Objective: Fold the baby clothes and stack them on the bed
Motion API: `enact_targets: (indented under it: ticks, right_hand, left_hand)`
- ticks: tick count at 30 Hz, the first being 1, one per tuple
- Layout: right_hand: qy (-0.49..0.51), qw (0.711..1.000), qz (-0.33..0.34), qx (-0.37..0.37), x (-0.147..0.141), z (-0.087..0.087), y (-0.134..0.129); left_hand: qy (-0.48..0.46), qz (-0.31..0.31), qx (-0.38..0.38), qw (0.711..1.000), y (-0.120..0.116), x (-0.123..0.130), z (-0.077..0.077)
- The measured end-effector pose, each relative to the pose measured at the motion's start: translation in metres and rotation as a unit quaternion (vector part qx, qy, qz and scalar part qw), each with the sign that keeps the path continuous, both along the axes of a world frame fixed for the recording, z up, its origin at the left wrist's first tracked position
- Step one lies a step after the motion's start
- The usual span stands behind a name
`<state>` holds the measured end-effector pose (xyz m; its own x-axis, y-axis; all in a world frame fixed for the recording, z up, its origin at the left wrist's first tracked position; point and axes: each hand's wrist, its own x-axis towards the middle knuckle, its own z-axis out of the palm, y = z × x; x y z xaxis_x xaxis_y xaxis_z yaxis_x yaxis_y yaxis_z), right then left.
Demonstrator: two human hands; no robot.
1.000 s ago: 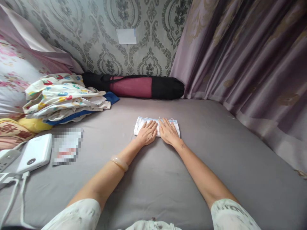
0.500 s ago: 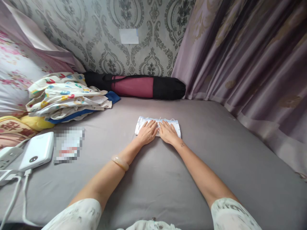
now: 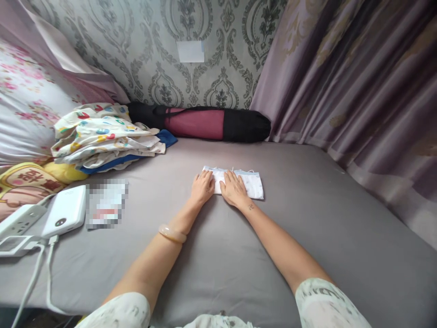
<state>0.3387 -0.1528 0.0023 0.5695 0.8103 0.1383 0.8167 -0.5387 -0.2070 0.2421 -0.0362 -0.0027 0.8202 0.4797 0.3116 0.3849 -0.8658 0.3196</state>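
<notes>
A folded white cloth [image 3: 253,184] with a pale blue edge lies flat on the grey bed sheet [image 3: 218,255], in the middle of the view. My left hand [image 3: 202,187] rests at the cloth's left end, palm down, covering its left edge, with the fingers pointing away from me. My right hand [image 3: 235,188] lies flat on the middle of the cloth, its fingers a little apart. Neither hand is gripped round the cloth. The cloth's right part shows uncovered.
A black and pink roll bag [image 3: 194,124] lies along the wall. At the left are a heap of patterned fabric [image 3: 102,136], a white power bank [image 3: 66,210], a power strip [image 3: 23,221] with cables, and a blurred packet [image 3: 106,202]. A purple curtain [image 3: 307,91] hangs at the right.
My left hand has shifted to the cloth's left end. My right hand has moved left over the cloth to its middle, uncovering the right part. The view has turned slightly left.
</notes>
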Motion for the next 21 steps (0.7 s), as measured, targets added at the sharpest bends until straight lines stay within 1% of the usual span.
enact_targets:
  ticks: [5,8,11,15,17,21]
  right_hand:
    - [0.026,0.999,-0.012,-0.029,-0.001,0.013,0.006]
    - [0.014,1.000,-0.010,-0.007,-0.004,0.019,0.015]
    - [0.011,1.000,0.001,0.004,-0.008,0.015,0.025]
    - [0.004,1.000,-0.004,-0.001,-0.010,0.001,0.030]
    - [-0.001,1.000,-0.003,0.000,-0.009,-0.003,0.031]
    - [0.003,1.000,-0.002,-0.009,-0.008,0.000,0.030]
  left_hand:
    - [-0.039,-0.015,-0.025,0.999,0.006,0.003,-0.003]
    - [-0.073,0.002,-0.036,0.997,0.012,0.004,-0.006]
    - [-0.085,0.033,-0.047,0.995,0.017,0.003,-0.009]
    - [-0.095,0.039,-0.078,0.992,0.022,0.001,-0.013]
    - [-0.109,0.045,-0.105,0.987,0.022,0.002,-0.014]
    - [-0.129,0.068,-0.171,0.974,0.023,0.004,-0.012]
